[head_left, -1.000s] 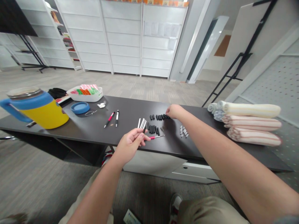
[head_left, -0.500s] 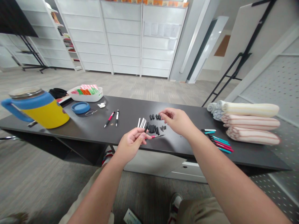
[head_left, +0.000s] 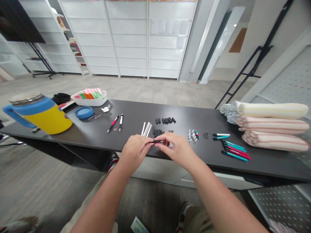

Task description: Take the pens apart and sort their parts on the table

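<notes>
My left hand (head_left: 138,147) and my right hand (head_left: 173,145) meet over the front of the dark table. Held between their fingertips is a partly assembled pen (head_left: 157,141), black with a little red showing; the fingers cover most of it. Just beyond lie black tubular pen grips (head_left: 159,132), partly hidden by my right hand. Farther back is a row of short black pen pieces (head_left: 166,120). White thin refills (head_left: 146,128) lie beside my left hand. To the right are small white and coloured pen parts (head_left: 193,136) and a heap of tiny dark parts (head_left: 206,134).
Teal, red and white pen barrels (head_left: 234,150) lie at the right, before rolled towels (head_left: 274,123). Leftward are a red pen (head_left: 113,124), a white pen (head_left: 120,123), a blue lid (head_left: 84,112), a white basket (head_left: 97,102) and a yellow-blue mug (head_left: 46,116).
My right hand has come from the row of short black pieces down to the pen at my left fingertips. The view has shifted slightly, and the small parts on the right now show.
</notes>
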Demonstrator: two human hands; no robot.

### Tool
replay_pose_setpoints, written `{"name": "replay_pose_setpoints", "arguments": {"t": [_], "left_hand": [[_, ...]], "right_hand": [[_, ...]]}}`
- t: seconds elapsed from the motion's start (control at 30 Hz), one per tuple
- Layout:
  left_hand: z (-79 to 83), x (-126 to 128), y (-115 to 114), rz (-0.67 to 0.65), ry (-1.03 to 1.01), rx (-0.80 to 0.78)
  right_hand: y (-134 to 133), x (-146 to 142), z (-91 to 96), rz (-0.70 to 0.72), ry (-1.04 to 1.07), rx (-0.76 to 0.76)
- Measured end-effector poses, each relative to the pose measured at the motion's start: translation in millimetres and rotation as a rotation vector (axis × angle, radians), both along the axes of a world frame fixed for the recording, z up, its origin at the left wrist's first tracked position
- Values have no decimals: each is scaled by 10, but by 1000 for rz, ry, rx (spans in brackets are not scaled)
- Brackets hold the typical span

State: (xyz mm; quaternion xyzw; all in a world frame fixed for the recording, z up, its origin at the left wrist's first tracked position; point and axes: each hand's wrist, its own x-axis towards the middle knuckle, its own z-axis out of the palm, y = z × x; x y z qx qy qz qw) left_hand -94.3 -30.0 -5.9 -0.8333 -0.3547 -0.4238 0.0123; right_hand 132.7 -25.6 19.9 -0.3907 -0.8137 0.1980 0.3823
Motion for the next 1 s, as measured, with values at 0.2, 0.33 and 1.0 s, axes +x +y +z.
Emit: {"name": "replay_pose_setpoints", "arguments": {"t": [0.2,0.33,1.0], "left_hand": [[-8,50,36,44,-11,-11],[-10,81,34,76,-47,-41],[258,362,304,691,252,-377]], "right_hand": [[24,27,-71,-34,63,-106],[27,39,-101,-65,101,-129],[33,68,-127,-338,227,-83]]}}
